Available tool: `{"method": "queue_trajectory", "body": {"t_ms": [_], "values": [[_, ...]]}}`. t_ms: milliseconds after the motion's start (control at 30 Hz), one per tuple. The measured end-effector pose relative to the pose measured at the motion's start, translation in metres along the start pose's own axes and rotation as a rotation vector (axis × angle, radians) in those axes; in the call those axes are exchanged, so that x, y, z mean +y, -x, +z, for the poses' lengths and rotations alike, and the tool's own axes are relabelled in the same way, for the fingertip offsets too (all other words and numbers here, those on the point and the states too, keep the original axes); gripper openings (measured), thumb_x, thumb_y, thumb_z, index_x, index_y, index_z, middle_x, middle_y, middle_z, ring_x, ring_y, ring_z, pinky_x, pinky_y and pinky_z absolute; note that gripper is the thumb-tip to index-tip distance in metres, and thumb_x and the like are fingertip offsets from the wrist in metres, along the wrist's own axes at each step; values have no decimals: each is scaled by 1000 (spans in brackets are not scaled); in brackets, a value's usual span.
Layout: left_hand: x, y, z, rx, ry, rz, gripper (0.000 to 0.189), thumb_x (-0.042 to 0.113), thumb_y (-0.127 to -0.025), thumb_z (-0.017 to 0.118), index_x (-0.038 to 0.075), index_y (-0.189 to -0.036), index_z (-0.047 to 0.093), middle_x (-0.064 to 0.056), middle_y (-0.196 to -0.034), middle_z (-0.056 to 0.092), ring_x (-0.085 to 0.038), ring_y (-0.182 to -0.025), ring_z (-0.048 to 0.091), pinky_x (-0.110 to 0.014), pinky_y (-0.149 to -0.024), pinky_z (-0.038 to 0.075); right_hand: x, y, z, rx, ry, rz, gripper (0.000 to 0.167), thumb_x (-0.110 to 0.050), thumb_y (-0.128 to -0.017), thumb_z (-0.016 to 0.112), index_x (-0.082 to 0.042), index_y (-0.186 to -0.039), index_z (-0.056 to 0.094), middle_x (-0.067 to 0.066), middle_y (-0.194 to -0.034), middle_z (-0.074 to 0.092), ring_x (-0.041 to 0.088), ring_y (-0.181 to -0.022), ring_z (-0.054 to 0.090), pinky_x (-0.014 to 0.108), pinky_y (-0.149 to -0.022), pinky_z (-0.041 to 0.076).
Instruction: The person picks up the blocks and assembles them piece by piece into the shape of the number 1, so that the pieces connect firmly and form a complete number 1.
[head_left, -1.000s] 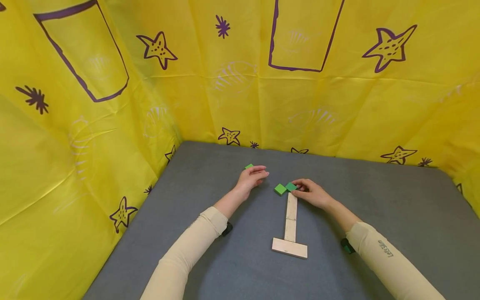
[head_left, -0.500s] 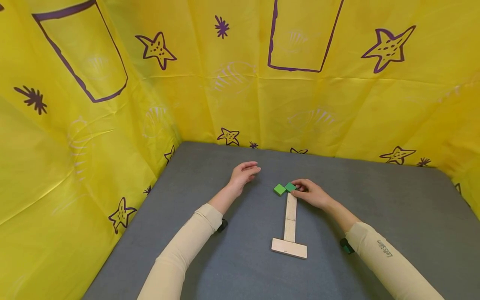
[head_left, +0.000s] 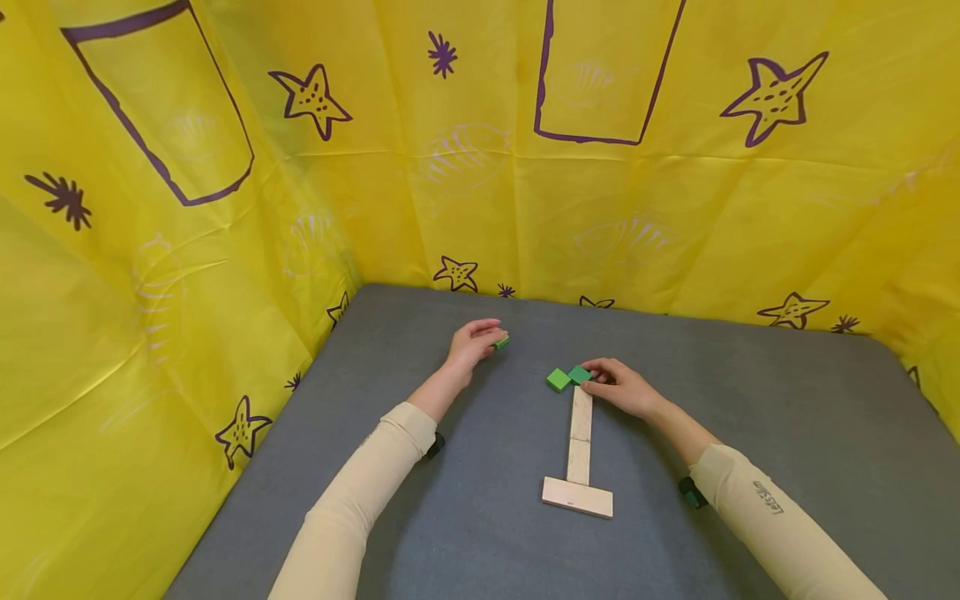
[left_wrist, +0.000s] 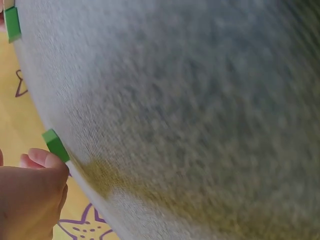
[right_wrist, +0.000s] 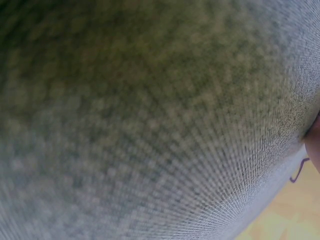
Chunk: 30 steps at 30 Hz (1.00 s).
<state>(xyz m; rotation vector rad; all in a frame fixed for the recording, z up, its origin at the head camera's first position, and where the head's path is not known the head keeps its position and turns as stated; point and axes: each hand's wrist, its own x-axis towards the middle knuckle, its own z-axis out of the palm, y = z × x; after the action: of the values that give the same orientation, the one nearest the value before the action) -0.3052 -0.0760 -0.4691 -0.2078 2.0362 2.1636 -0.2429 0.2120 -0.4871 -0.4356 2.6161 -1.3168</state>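
Note:
My left hand (head_left: 468, 346) pinches a small green block (head_left: 502, 342) at the far left of the wooden pieces. The left wrist view shows this green block (left_wrist: 56, 145) at the fingertips, close to the mat. My right hand (head_left: 622, 387) holds a darker green block (head_left: 580, 375) between thumb and fingers, at the far end of a line of pale wooden planks (head_left: 581, 412). A lighter green block (head_left: 558, 380) lies corner to corner with it on the left. The right wrist view shows only a sliver of a finger (right_wrist: 314, 142), with no block visible.
Across the near end of the line lies a wider pale plank (head_left: 577, 497), forming an upside-down T. Everything lies on a grey mat (head_left: 480, 533). Yellow cloth (head_left: 450, 200) with purple drawings hangs along the back and left sides.
My left hand has moved left and slightly back, and the green block once behind it now shows at its fingertips. The right hand and its block have stayed in place.

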Motion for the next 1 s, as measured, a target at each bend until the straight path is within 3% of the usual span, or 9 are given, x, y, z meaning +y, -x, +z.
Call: {"method": "queue_trajectory", "body": {"t_ms": [267,400,633,800,1000], "values": [[1,-4,-8,5,-4,-31,45,12,-88,73,-1,-129,59,-11,-117,65,-12,-92,61,-44,-97,46,1,1,-2,-14,-9,-1,41,-20,-95,64,4,-128,56,15,-108,55,24,-94,48,38,-82,40],[-1,-5,-10,20,-24,-19,44,13,-86,75,2,-126,61,-12,-119,65,-12,-92,61,-39,-94,48,1,0,-2,-12,-7,-6,41,-20,-95,64,4,-127,57,14,-107,55,23,-94,48,38,-82,40],[-5,-10,-13,59,-99,49,33,15,-83,78,5,-113,67,-6,-102,68,-14,-88,62,-30,-77,52,1,1,-2,-10,-2,-1,41,-21,-95,64,3,-127,57,14,-107,56,23,-94,48,38,-82,40],[-4,-10,-14,59,-157,31,35,13,-86,75,5,-118,66,-9,-109,66,-19,-95,61,-35,-85,50,1,0,-3,-9,0,-5,41,-21,-94,65,3,-127,57,14,-107,56,23,-94,48,38,-83,40],[-3,-9,-14,56,-250,31,38,13,-87,74,3,-122,63,-10,-109,64,-20,-97,59,-34,-85,50,1,1,-3,-11,6,1,41,-20,-94,65,2,-128,57,14,-108,56,23,-95,48,38,-83,40]]}}
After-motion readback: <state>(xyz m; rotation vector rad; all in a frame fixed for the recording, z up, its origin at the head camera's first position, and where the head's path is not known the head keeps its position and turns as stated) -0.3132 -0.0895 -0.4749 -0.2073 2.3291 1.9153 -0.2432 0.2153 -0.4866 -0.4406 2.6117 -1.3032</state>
